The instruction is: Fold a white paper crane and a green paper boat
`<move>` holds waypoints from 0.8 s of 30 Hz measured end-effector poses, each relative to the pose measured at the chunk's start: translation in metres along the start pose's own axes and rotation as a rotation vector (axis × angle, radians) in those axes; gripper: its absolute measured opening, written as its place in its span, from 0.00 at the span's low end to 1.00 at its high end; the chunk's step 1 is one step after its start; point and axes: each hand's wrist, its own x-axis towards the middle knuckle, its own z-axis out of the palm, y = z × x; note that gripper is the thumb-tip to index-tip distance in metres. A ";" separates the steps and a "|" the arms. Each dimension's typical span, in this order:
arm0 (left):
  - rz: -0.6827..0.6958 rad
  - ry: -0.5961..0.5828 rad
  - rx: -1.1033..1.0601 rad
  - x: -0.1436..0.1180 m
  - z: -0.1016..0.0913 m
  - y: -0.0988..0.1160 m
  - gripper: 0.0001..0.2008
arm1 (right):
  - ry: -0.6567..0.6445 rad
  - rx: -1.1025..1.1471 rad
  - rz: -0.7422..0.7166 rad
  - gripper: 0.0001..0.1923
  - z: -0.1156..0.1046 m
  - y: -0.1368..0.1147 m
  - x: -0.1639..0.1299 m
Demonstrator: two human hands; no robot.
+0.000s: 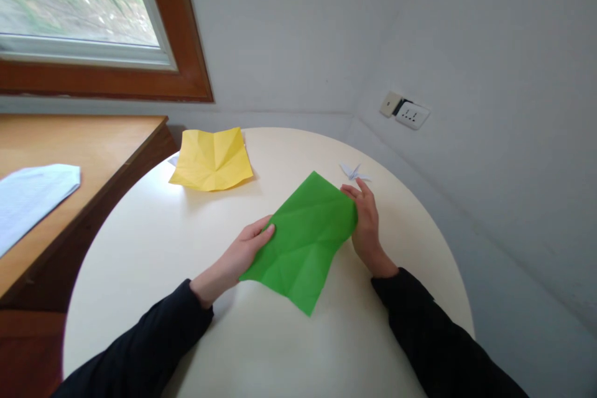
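Two dark sleeves [144, 339] are reaching over the round white desk [284, 360]. The left grip [243, 252] is pinching a creased green paper [305, 239] by its left edge, above the middle of the desk. The right grip [367, 224] is touching the right corner — from here, I cannot tell if it is pinching. Farther off, a yellow paper [213, 161] is lying on the left — and a little white folded paper [354, 172] is sitting on the right.

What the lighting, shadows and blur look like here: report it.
In the head view, the scenery outside looks pale and soft; in the head view, a soft-edged shadow falls on the table below the yellow paper; in the head view, creases show on the green paper, with no harsh glare.
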 end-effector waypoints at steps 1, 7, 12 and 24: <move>-0.034 0.008 -0.076 0.000 0.000 0.002 0.22 | 0.005 0.066 0.084 0.23 0.001 0.000 0.000; -0.120 0.007 -0.364 0.000 -0.003 0.004 0.23 | -0.304 0.446 0.540 0.21 0.010 -0.011 -0.007; -0.220 0.048 -0.479 0.003 -0.005 0.003 0.23 | -0.617 0.588 0.731 0.29 0.015 -0.024 -0.015; -0.276 0.179 -0.458 0.011 -0.011 -0.005 0.20 | -0.744 0.415 0.637 0.25 0.014 -0.017 -0.020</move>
